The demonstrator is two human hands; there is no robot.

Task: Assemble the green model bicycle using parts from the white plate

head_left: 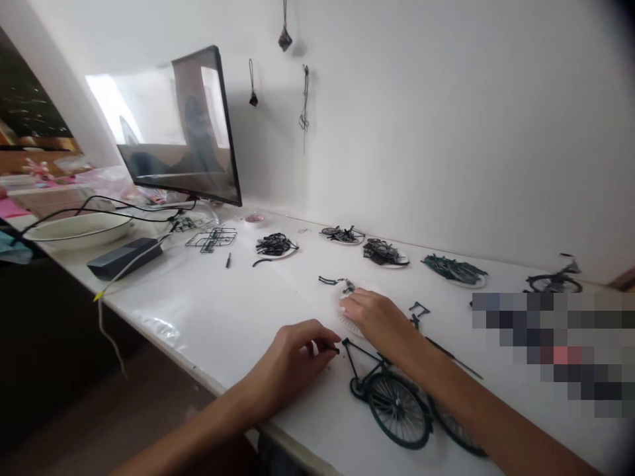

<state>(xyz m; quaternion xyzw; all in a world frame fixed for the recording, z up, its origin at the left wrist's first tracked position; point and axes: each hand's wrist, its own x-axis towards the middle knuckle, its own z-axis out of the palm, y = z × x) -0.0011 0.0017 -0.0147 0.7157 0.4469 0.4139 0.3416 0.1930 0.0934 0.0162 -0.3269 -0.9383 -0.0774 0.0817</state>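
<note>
My left hand (307, 350) pinches a small black part (338, 351) between thumb and fingertips, just left of a dark green model bicycle frame (364, 360). That frame lies on the white table with a spoked wheel (398, 410) attached. A second wheel (459, 426) is partly covered by my right forearm. My right hand (374, 317) reaches over a white paper plate (350, 324), its fingers bent together at the plate's left side. What they hold, if anything, is hidden. Small parts (348, 285) rest at the plate's far edge, with a curved dark piece (327, 281) beside it.
Plates of dark bicycle parts (276, 244), (384, 252) and green parts (454, 270) line the back. An assembled model bicycle (553, 281) stands far right. A screwdriver (229, 260), part sprues (211, 239), a dark box (124, 258), a basin (79, 229) and a monitor (173, 125) are left.
</note>
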